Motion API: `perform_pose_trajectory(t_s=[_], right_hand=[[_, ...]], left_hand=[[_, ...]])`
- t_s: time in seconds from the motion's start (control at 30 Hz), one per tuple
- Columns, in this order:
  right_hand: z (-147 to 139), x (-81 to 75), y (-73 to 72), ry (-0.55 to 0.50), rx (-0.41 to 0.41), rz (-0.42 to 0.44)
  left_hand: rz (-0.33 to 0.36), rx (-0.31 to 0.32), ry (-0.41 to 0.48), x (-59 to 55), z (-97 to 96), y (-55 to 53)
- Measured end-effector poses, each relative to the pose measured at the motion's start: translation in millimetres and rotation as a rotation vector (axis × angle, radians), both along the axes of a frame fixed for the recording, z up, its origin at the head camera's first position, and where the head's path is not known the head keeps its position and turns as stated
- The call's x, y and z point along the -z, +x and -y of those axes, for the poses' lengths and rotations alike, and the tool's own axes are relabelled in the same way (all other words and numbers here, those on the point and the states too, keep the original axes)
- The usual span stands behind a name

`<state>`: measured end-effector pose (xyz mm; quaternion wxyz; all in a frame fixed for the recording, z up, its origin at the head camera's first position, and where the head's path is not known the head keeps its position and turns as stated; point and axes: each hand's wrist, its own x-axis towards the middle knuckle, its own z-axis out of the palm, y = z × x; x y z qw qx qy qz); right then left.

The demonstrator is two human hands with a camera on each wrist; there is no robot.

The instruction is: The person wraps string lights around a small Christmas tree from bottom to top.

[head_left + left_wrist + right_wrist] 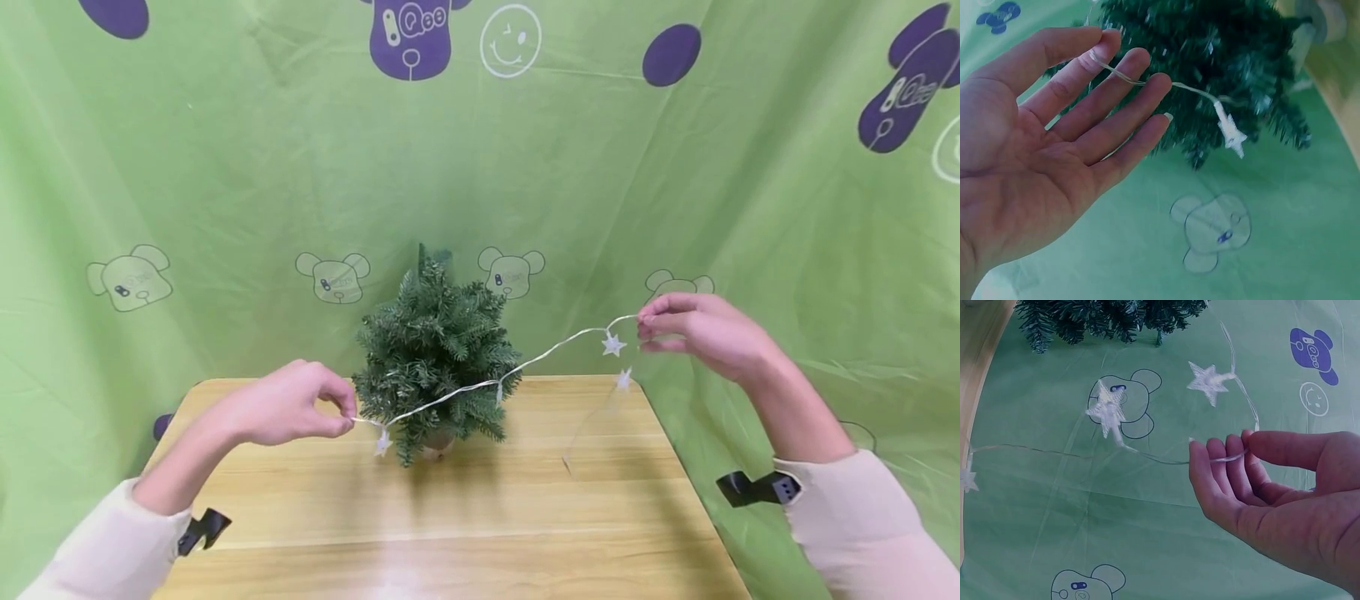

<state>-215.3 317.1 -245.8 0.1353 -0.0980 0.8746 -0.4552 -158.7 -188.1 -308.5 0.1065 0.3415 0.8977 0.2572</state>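
Note:
A string of star lights [442, 399] stretches between both hands, crossing in front of a small green artificial Christmas tree [438, 333]. At its left end my left hand [288, 406] pinches the wire between thumb and index fingertip, the other fingers loosely extended in the left wrist view. Higher up on the right, my right hand [708, 333] pinches the wire between thumb and fingertips. Clear stars dangle near each hand: one star [382, 442] by the left, another star [613, 344] by the right. From the right hand a loose length trails down, bearing a further star [1107, 411].
The tree stands toward the far edge of a light wooden table [465, 533]. Behind and around hangs a green cloth [247, 167] printed with bear heads and smiley faces. Dark camera mounts, a left mount [204, 530] and a right mount [757, 489], sit at the sleeve cuffs.

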Motion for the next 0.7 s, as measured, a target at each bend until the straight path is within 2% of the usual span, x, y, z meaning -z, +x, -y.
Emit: perform_pose_trajectory(t_s=[0.2, 0.47, 0.7], right_hand=[[-0.5, -1.8, -0.1, -0.015, 0.039, -0.011], [1.7, -2.1, 0.6, -0.019, 0.021, -0.011], [2.8, -3.7, 2.6, -0.035, 0.012, -0.009]], left_hand=[[0.023, 0.040, 0.011, 20.3, -14.8, 4.8], [0.050, 0.035, 0.056, 50.7, -36.1, 3.7], [0.038, -0.062, 0.117, 62.1, -53.4, 0.1]])
